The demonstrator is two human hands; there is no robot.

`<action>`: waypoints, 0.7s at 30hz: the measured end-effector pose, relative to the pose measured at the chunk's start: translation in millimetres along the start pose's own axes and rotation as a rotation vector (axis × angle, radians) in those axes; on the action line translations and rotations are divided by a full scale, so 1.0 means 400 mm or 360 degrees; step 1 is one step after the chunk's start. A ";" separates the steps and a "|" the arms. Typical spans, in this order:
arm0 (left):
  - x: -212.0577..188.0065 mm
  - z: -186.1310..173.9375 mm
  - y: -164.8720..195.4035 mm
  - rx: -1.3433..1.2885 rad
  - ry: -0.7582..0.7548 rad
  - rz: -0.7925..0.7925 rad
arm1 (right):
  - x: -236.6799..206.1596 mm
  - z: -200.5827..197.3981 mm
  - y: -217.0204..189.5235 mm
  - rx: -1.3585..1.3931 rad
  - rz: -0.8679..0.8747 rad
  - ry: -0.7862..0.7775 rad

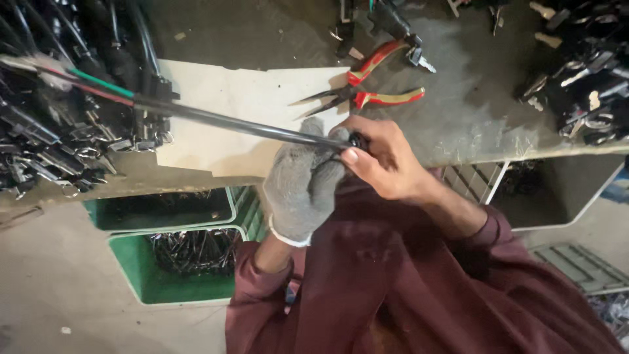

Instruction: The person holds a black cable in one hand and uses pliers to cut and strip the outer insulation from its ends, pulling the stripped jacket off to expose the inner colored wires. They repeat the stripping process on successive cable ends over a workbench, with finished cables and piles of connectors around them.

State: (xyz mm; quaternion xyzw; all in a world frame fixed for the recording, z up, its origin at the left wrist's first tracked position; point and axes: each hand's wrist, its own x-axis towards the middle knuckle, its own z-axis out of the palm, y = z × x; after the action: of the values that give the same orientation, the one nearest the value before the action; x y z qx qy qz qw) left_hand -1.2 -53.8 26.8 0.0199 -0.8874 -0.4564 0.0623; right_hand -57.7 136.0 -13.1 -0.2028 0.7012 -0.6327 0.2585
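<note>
Left hand (303, 187), in a grey knit glove, fisted around the near end of a black sleeved cable (216, 119). Right hand (383, 159), bare, pinching that end between thumb and fingers (small black fitting there, hard to make out). Cable stretched over the workbench's (458, 124) front edge, across pale cardboard (249, 98). Red-handled pliers (367, 92) lying just beyond.

black sleeved cable (236, 123), slanting over bench
</note>
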 end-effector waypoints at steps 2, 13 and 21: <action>0.005 0.004 0.009 0.0072 0.0011 0.0022 | 0.001 -0.001 0.010 0.0181 0.0087 -0.0078; 0.005 0.024 -0.058 -0.0963 -0.0117 0.0220 | 0.021 -0.018 0.009 0.0154 0.0320 -0.0303; 0.009 0.006 -0.071 -0.1135 -0.0326 0.0187 | 0.000 -0.013 0.062 0.1018 0.0236 -0.0992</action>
State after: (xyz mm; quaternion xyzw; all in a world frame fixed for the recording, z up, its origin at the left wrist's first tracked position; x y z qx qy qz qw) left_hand -5.8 -68.6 2.7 -0.0998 -0.6739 -0.7321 0.0023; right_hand -60.0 143.1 -37.5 -0.2427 0.3717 -0.7061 0.5517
